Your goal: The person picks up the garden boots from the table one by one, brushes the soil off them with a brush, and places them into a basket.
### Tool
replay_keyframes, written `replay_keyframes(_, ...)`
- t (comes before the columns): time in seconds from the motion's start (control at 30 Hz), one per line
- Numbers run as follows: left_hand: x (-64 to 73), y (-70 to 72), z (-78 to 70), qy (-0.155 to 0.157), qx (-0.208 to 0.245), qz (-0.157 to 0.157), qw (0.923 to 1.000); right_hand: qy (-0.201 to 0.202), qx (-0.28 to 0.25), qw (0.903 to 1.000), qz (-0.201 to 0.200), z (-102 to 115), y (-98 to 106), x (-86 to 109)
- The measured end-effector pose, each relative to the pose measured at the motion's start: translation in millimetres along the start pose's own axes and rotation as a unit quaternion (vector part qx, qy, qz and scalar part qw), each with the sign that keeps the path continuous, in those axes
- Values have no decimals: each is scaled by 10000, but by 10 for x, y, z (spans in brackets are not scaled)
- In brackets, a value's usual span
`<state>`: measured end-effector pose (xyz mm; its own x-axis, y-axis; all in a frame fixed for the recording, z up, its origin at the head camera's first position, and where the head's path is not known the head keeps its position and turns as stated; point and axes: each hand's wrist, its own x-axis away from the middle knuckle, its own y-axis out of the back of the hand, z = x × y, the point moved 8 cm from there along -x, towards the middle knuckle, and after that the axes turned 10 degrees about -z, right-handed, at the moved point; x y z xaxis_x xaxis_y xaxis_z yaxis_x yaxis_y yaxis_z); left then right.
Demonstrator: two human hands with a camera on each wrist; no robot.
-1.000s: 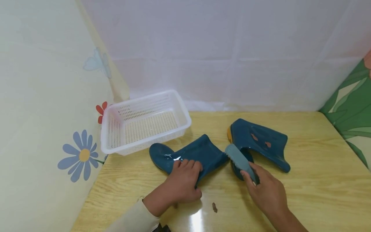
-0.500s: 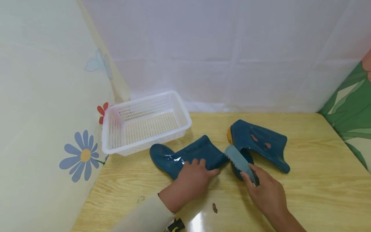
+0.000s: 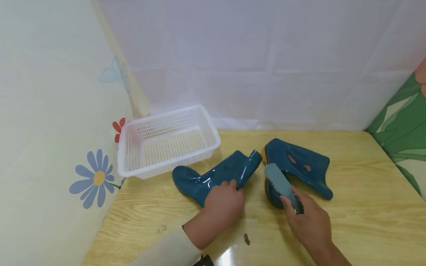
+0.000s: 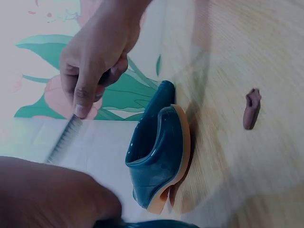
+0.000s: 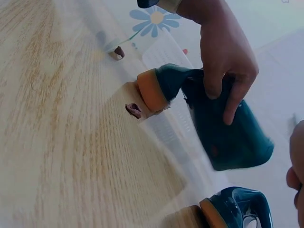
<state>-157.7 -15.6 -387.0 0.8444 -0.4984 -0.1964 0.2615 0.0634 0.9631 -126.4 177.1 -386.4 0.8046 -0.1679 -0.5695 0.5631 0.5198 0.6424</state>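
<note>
A dark teal rain boot [image 3: 223, 172] lies with its toe to the left in the head view. My left hand [image 3: 224, 203] grips its shaft near the top, and the cuff tips upward. The right wrist view shows the thumb and a finger of that left hand [image 5: 228, 66] against the shaft [image 5: 232, 137]. In my right hand [image 3: 309, 221] is a grey-blue scrub brush [image 3: 281, 181]; its bristles [image 4: 64, 142] show in the left wrist view. The brush overlaps the second boot [image 3: 301, 162], which has two reddish-brown smears on its shaft.
A white plastic basket [image 3: 168, 144] stands at the back left of the wooden table [image 3: 372, 221]. Brown lumps lie on the tabletop, one lump [image 3: 246, 239] between my forearms and another lump [image 5: 118, 52] farther left. A white cloth [image 3: 239, 74] hangs behind.
My left hand has slid right along the boot to its shaft, and the cuff has risen and turned. The brush in my right hand has shifted slightly right.
</note>
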Motion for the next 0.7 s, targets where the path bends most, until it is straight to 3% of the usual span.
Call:
replay_keyframes(0.13, 60, 177, 99, 207, 377, -850, 9955, 30, -351, 9981, -508, 2, 89, -16)
replay_keyframes(0.33, 180, 419, 156, 145, 831, -2006, 9760, 132, -437, 9968, -662, 19, 100, -20)
replay_keyframes(0.5, 292, 572, 220, 58, 1367, -2866, 9482, 445, -574, 9924, -998, 47, 146, -12)
replay_keyframes(0.6, 359, 662, 274, 45, 1513, -3474, 9254, 493, -583, 9911, -1088, 36, 161, -7)
replay_keyframes(0.7, 403, 750, 300, -142, 1640, -4088, 8977, 491, -569, 9904, -1164, 5, 170, -9)
